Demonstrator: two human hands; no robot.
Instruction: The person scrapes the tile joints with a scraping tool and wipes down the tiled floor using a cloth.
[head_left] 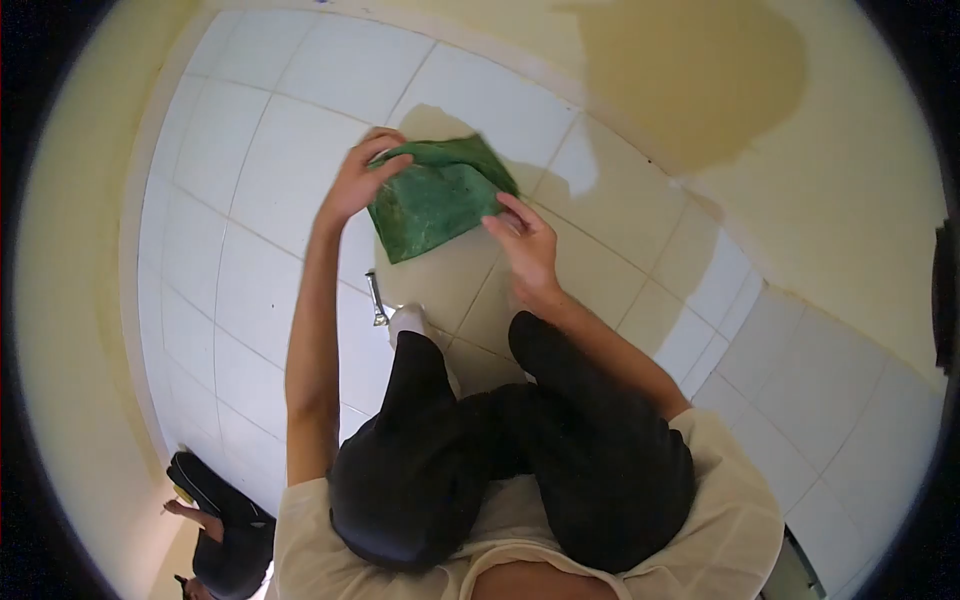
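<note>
Fabric (432, 205), speckled green, is pinched in the left grip (358, 178); whether the right grip (534, 250) holds is unclear.

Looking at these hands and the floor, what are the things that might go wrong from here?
The green folded material might slip or lose its fold: the left hand grips one side, while the right hand is only at the opposite edge, and its hold is unclear.

The shiny metal object lies beside the left foot, so a small foot movement could kick it.
</note>
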